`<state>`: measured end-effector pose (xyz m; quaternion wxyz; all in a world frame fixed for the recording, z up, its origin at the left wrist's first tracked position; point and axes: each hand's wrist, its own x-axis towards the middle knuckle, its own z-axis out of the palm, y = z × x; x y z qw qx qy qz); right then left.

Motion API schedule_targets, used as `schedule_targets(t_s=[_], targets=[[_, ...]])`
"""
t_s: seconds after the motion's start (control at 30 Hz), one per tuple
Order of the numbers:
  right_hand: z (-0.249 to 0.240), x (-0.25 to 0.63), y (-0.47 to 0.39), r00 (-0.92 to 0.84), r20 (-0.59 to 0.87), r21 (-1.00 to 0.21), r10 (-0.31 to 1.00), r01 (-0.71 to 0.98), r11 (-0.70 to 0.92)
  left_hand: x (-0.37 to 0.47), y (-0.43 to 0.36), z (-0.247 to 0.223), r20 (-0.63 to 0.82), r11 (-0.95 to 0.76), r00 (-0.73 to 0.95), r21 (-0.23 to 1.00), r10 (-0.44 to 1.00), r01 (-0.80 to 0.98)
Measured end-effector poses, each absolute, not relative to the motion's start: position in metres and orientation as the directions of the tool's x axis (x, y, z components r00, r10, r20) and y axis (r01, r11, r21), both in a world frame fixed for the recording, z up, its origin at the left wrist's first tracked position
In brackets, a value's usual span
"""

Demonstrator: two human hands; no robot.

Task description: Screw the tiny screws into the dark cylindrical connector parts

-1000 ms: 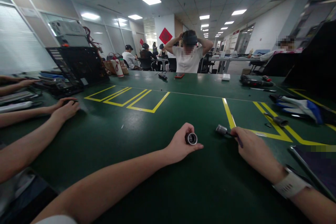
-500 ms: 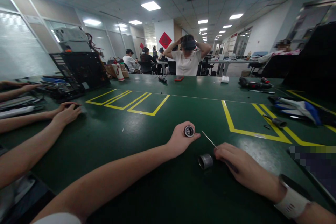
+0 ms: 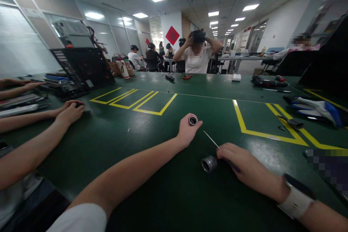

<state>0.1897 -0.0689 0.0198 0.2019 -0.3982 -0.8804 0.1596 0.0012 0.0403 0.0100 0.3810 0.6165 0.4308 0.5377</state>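
Wrapped in my left hand (image 3: 187, 130) is a small round metal part (image 3: 193, 120), its open end facing me. My right hand (image 3: 239, 157) grips a thin screwdriver (image 3: 211, 139) by its dark handle, and the shaft points up and left toward my left hand. The screwdriver's tip is apart from the metal part. A grey metal ring (image 3: 209, 164) lies on the green table just left of my right hand's fingers.
Yellow tape (image 3: 272, 137) marks boxes on the table (image 3: 152, 137). At the right lie a metal piece (image 3: 295, 124), gloves (image 3: 320, 108) and a power tool (image 3: 266, 81). Another person's hands (image 3: 69, 112) rest at the left. A person (image 3: 197, 58) sits opposite.
The view has shifted slightly. The round part in my left hand has turned a little, and its inside looks different. The person opposite has lowered their arms somewhat.
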Motion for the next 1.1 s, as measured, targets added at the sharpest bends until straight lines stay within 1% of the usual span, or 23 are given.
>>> schedule_targets(t_s=[0.1,0.2,0.27,0.4,0.5,0.6,0.7,0.8,0.93,1.1], targets=[[0.02,0.189,-0.045,-0.573,0.25,-0.357,0.781,0.695,0.624,0.0,0.042,0.01,0.346,-0.349,0.052,0.93,0.937,0.112],[0.023,0.188,-0.015,-0.533,0.274,-0.326,0.8,0.731,0.599,-0.002,0.043,0.012,0.347,-0.349,0.038,0.927,0.937,0.138],[0.023,0.187,0.005,-0.495,0.287,-0.314,0.82,0.76,0.569,-0.004,0.042,0.013,0.345,-0.353,0.076,0.922,0.936,0.162],[0.017,0.184,0.038,-0.397,0.295,-0.325,0.869,0.813,0.482,-0.008,0.046,0.013,0.321,-0.361,0.217,0.915,0.922,0.18],[0.012,0.179,0.051,-0.365,0.278,-0.351,0.889,0.823,0.447,-0.014,0.053,0.017,0.291,-0.365,0.362,0.918,0.885,0.156],[0.01,0.169,0.059,-0.356,0.25,-0.375,0.901,0.822,0.429,-0.026,0.063,0.025,0.221,-0.354,0.545,0.923,0.809,0.152],[0.012,0.156,0.066,-0.352,0.229,-0.395,0.907,0.818,0.417,-0.039,0.072,0.034,0.162,-0.387,0.719,0.908,0.676,0.16],[0.013,0.143,0.073,-0.349,0.213,-0.41,0.913,0.816,0.408,-0.049,0.083,0.035,0.208,-0.493,0.77,0.856,0.603,0.155],[0.012,0.129,0.083,-0.321,0.191,-0.405,0.927,0.835,0.373,-0.056,0.102,0.025,0.311,-0.667,0.793,0.729,0.524,0.155],[0.011,0.114,0.089,-0.259,0.183,-0.371,0.948,0.875,0.311,-0.064,0.114,0.018,0.295,-0.76,0.83,0.614,0.472,0.214]])
